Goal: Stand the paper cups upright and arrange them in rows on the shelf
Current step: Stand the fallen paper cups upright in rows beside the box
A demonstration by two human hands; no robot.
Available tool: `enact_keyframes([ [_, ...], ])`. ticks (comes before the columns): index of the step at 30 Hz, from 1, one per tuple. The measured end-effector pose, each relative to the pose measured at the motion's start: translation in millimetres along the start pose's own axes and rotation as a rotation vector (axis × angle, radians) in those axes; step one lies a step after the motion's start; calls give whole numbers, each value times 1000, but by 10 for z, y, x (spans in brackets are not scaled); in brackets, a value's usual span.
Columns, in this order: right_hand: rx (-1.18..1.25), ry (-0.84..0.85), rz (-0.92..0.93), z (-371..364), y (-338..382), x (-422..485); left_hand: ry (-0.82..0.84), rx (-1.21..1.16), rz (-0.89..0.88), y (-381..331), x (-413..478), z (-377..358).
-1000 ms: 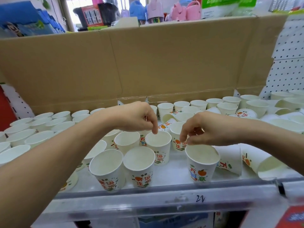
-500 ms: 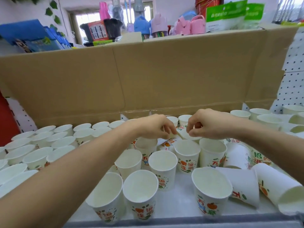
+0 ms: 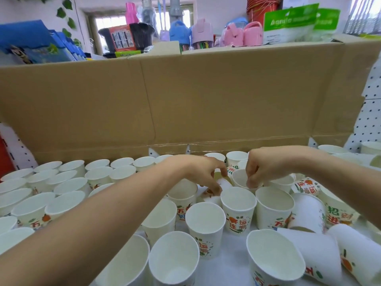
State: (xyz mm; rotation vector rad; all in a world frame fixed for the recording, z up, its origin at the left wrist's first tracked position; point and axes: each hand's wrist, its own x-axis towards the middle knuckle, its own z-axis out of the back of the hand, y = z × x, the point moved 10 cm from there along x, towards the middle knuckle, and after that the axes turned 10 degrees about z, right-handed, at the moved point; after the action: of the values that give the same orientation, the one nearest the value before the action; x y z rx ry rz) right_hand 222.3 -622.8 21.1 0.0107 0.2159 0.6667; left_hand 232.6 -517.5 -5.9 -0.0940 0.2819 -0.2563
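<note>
At the near edge of the shelf, upright paper cups are ranged from six to nine o'clock, and toppled cups lie at four o'clock. Farther in, a fallen cup is pinched by the curled fingers of the left hand. Just beside it, a tilted cup is pinched at its rim by the right hand. At twelve o'clock a cardboard wall is seen.

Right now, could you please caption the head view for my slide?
Left hand grips a tipped cup; right hand pinches a second cup; upright cups fill the left.
</note>
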Motion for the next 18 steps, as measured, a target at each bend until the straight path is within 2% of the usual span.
enact_keyframes([
  [4, 56, -195, 16, 277, 6, 140, -12, -3, -40, -45, -32, 32],
  [9, 34, -356, 13, 361, -8, 444, -146, -92, -82, 93, -194, 312],
  [14, 53, -266, 6, 175, 30, 706, -379, -131, -80, 316, -428, 567],
  [18, -89, -224, -23, 66, 99, 800, -417, -37, -37, 404, -459, 428],
])
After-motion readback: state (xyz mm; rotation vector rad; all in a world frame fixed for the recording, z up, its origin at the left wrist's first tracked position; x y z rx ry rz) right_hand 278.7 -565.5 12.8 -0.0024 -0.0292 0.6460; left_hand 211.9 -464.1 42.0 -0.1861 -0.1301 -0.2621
